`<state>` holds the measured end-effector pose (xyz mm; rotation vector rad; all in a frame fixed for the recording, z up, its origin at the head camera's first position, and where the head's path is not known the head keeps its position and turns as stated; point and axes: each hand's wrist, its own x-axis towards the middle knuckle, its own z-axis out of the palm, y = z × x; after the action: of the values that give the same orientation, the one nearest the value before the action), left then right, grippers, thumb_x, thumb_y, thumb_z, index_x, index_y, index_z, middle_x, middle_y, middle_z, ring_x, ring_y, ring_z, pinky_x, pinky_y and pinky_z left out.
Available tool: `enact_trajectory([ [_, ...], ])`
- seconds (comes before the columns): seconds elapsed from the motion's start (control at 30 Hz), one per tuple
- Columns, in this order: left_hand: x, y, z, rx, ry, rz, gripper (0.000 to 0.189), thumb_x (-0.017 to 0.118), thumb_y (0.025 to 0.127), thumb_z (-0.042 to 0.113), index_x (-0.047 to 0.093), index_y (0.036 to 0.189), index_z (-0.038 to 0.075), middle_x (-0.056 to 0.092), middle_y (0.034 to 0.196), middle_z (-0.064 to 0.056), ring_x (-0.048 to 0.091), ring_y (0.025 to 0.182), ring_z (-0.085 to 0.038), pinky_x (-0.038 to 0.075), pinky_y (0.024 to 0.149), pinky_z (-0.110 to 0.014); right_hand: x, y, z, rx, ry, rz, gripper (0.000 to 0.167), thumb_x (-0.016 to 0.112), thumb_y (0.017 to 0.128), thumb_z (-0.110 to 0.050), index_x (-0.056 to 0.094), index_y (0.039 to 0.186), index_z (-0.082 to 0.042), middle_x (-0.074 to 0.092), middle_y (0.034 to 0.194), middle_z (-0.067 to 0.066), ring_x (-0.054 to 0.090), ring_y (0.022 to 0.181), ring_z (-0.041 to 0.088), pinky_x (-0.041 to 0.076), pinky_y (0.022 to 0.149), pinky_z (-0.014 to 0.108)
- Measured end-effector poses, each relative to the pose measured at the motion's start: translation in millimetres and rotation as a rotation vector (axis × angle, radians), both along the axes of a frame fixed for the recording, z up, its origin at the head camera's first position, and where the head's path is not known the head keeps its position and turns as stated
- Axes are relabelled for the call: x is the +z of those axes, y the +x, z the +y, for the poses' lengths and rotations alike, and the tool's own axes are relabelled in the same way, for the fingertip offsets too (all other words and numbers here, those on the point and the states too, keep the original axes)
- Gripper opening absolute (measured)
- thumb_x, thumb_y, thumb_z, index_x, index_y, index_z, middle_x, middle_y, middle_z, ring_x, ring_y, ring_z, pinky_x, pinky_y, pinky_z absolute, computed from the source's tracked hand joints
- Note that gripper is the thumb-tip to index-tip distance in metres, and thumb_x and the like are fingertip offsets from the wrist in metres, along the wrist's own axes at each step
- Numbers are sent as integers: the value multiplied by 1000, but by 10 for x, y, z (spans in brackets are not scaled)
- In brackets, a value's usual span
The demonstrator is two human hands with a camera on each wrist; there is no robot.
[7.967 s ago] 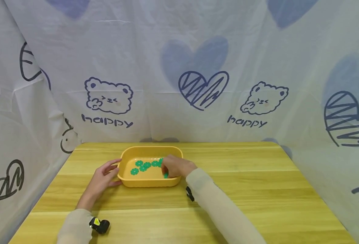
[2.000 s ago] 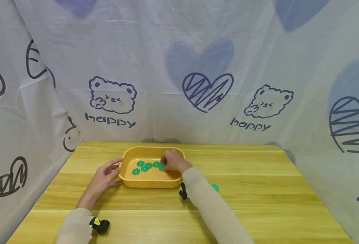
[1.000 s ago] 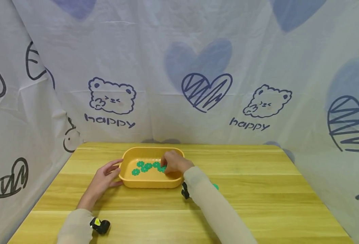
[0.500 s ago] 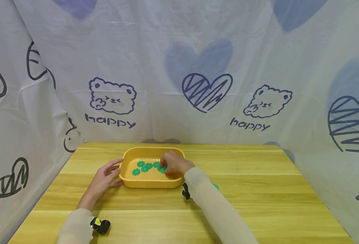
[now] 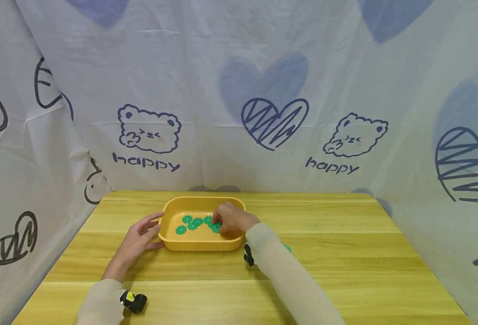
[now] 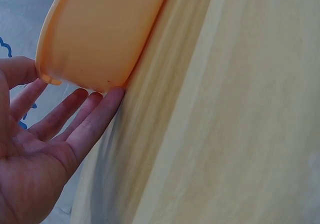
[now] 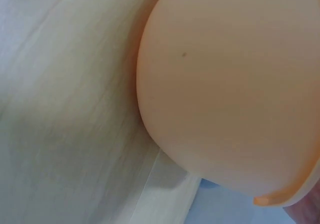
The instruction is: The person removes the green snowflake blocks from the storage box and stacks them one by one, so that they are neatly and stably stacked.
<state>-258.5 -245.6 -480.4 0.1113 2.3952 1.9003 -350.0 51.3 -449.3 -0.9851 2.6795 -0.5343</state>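
Observation:
A yellow tray (image 5: 201, 245) lies on the table and holds several green flower-shaped discs (image 5: 181, 229). At its left end, my left hand (image 5: 138, 237) rests its spread, fairly straight fingers against the outer wall. The left wrist view shows the fingertips (image 6: 116, 95) touching the tray's wall low down, with another finger at the rim. My right hand (image 5: 232, 217) reaches into the right part of the tray, fingers bent down, pinching a green flower-shaped disc (image 5: 215, 228). In the right wrist view the tray's wall (image 7: 225, 94) hides nearly all of that hand.
Another green disc (image 5: 288, 248) lies on the wooden table (image 5: 344, 253) right of the tray, partly covered by the right sleeve (image 5: 287, 271). A white printed curtain (image 5: 206, 149) hangs behind the table and along both sides.
Since eight seconds ago a green disc has come to lie on the table at the right. Lately my right fingers and the disc shift slightly; my left hand stays at the tray's end.

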Motion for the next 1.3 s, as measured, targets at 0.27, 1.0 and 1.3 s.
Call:
enact_trajectory([
  [0.27, -3, -3, 0, -2, 1, -2, 53, 50, 110, 23, 36, 159, 6, 38, 158, -32, 47, 139, -46, 65, 92, -43, 61, 45, 38, 1, -80, -44, 28, 81, 83, -1, 77, 111, -4, 75, 108, 6, 64, 90, 11, 59, 80, 18],
  [1.0, -10, 13, -5, -9, 2, 11, 52, 48, 111, 20, 36, 158, 4, 38, 156, -33, 47, 137, -45, 65, 91, -42, 425, 287, 790, -31, -181, -8, 26, 84, 81, -6, 78, 106, -4, 76, 106, 8, 67, 99, 23, 60, 89, 30],
  [1.3, 4, -8, 6, -5, -1, 10, 52, 49, 110, 21, 37, 158, 5, 40, 155, -32, 52, 134, -42, 65, 91, -42, 437, 382, 1118, -80, -128, -4, 21, 85, 80, -7, 79, 100, -7, 76, 101, 4, 67, 98, 20, 61, 90, 33],
])
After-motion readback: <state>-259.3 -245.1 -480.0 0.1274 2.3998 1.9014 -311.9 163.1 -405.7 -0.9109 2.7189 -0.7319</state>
